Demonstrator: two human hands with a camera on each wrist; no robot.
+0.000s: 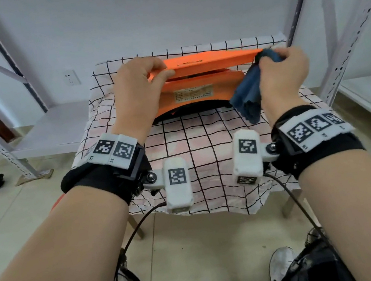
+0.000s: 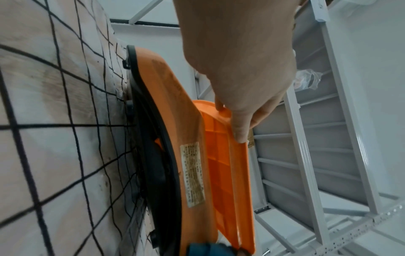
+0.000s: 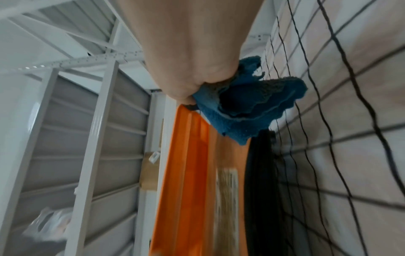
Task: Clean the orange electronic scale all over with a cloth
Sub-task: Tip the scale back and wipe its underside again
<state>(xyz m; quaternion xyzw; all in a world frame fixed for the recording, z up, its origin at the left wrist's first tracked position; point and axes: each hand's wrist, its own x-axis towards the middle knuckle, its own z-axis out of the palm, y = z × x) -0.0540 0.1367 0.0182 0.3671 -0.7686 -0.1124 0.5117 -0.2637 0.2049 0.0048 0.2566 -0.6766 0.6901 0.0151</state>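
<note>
An orange scale (image 1: 198, 89) is seen standing on a small desk (image 1: 192, 144) covered with a checked sheet, in front of grey metal shelving (image 1: 319, 9). Its loose top plate (image 1: 206, 63) is held raised clear of the body, tilted slightly, so that the ribbed underside is exposed in the left wrist view.

The left end of the plate is pinched by the left hand (image 1: 137, 87), thumb along the near edge and fingers (image 2: 241, 131) curled over the far side. A bunched blue cloth (image 1: 250, 88) is gripped by the right hand (image 1: 283, 71), whose fingers are closed around it; the upper part of the cloth is pressed against the plate's right corner, while the rest hangs down beside the scale's body.

The step in hand is judged to be the wiping of the plate's rim and underside. It would best be done with the plate kept firmly pinched at the left so that it is not pushed off its seat, and with the cloth drawn along the edge in one long stroke towards the left hand. The hanging tail of cloth should be gathered in, lest it catch under the plate. The ribs underneath are likely to need a fold of cloth worked into each channel.
</note>
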